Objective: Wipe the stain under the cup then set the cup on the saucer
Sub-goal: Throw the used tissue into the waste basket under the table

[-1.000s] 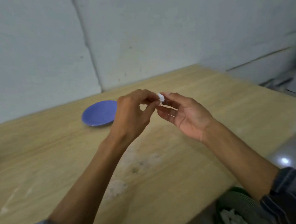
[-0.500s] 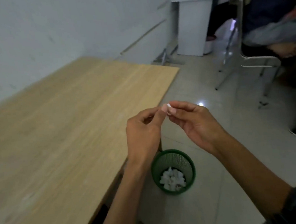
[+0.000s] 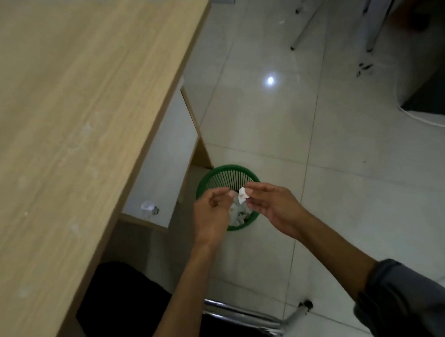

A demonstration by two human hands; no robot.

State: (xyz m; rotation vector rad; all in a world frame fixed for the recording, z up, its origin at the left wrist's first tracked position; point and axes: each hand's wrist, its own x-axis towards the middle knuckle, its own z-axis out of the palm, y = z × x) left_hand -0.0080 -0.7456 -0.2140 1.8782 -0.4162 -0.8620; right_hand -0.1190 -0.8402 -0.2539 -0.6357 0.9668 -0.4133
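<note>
My right hand [image 3: 272, 207] pinches a small crumpled white tissue scrap [image 3: 241, 195] between thumb and fingertips. It hangs directly over a green slatted waste bin [image 3: 227, 178] on the floor. My left hand [image 3: 211, 212] is beside it with loosely curled fingers; its fingertips are just left of the scrap with a small gap. Several white tissue wads [image 3: 239, 214] lie inside the bin. The cup and the saucer are out of view. The wooden table [image 3: 67, 113] fills the left side, with faint pale smears on its surface.
A white drawer unit [image 3: 165, 156] sits under the table edge next to the bin. Chrome chair legs [image 3: 308, 22] stand on the tiled floor at the top right. Another chair's chrome frame [image 3: 239, 314] runs below my arms. A white cable [image 3: 429, 122] lies at the right.
My view swung from the tabletop and blue saucer to the right and down at the floor. Both hands moved off the table to above the green bin, still with the tissue scrap.
</note>
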